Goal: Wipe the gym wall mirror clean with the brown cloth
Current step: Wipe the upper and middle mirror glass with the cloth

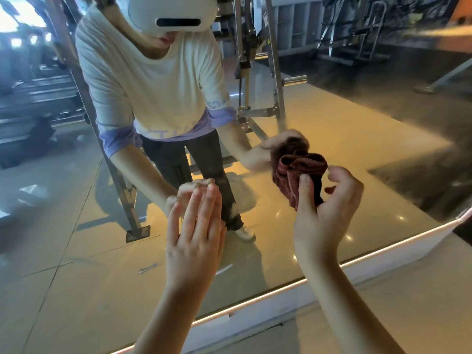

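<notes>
Wiping step, at or just short of contact. The right hand [324, 208] grips the bunched brown cloth [298, 175] between thumb and curled fingers, right of centre at the wall mirror [344, 116]; whether cloth touches glass cannot be told; the left hand [194, 226] is flat, fingers straight and together, tips at the glass, holding nothing. The cloth's long axis runs roughly upright from palm to folded top, which points far, toward the glass. Next move, by judgement: press the wad flat and sweep sideways.

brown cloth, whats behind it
Behind the brown cloth is the mirror, showing the cloth's dark reflection and a reflected hand. The right hand grips the cloth from below. The glass directly behind the bunch is covered, so contact cannot be told.
</notes>
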`<act>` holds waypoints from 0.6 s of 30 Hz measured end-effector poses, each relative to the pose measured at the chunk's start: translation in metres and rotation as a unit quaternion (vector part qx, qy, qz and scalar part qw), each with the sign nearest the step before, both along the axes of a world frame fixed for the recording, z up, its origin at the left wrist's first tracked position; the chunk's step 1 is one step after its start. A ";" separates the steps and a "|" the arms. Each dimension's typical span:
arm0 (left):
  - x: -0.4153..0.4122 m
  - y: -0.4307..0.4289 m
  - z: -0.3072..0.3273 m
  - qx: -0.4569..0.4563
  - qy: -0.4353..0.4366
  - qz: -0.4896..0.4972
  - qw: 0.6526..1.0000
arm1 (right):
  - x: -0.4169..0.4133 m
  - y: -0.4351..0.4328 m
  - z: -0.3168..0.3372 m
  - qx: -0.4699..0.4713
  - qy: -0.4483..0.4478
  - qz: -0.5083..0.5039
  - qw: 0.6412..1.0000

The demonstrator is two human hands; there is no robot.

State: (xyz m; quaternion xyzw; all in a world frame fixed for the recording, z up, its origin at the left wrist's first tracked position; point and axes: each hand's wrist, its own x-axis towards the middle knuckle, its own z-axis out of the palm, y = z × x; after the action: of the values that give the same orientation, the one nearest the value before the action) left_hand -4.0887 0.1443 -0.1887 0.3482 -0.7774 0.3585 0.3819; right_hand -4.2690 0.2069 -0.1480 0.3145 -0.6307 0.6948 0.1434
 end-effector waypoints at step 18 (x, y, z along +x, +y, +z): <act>-0.001 0.003 0.004 0.012 -0.002 -0.016 1.000 | 0.015 -0.008 -0.016 0.206 0.201 -0.156 0.945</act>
State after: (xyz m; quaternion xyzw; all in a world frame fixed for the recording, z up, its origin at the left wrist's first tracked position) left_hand -4.0895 0.1470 -0.1846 0.3394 -0.7877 0.3439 0.3823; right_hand -4.2543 0.1991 -0.1638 0.3680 -0.7591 0.4416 0.3055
